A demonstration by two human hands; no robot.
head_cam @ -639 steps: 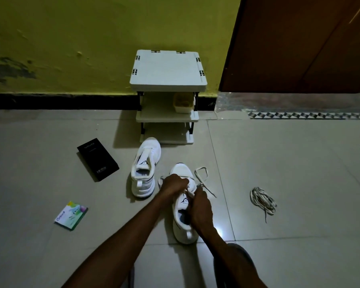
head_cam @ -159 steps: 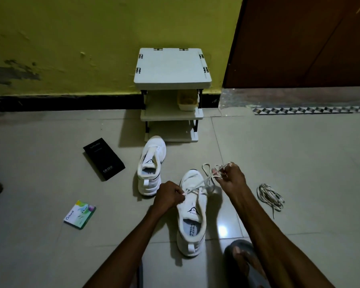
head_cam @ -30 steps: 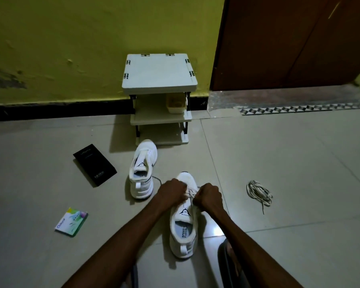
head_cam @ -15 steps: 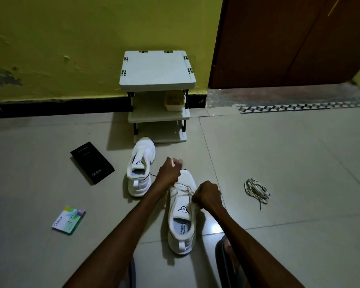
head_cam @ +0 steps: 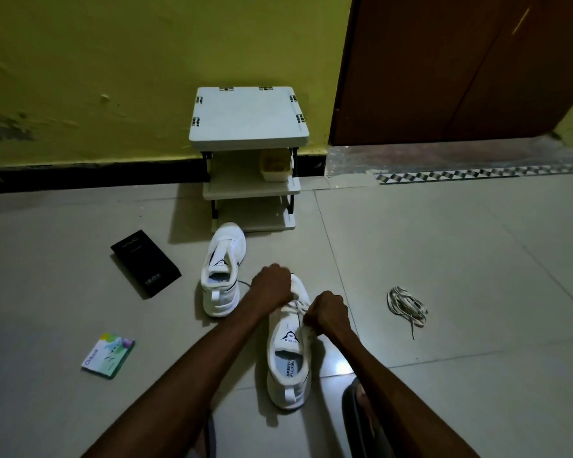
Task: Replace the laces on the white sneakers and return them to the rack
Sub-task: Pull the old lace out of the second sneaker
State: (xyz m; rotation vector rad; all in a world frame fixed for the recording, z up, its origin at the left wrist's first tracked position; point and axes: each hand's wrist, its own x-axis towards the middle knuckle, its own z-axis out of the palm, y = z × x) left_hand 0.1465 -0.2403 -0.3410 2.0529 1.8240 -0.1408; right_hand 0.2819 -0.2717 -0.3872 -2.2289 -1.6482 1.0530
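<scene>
Home entryway: shoe rack (head_cam: 248, 117), door (head_cam: 444, 67).

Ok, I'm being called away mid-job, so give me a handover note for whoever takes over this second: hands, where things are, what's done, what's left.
Left hand grips the lace over the forefoot of the near sneaker; right hand pinches it at the eyelets.
Near sneaker lies on the floor, partly laced. Far sneaker stands unlaced before the rack. A loose lace bundle lies on the floor to the right.
Done: lacing begun on the near sneaker.
Left: finish and tie it, lace the far sneaker, set both on the rack.
</scene>
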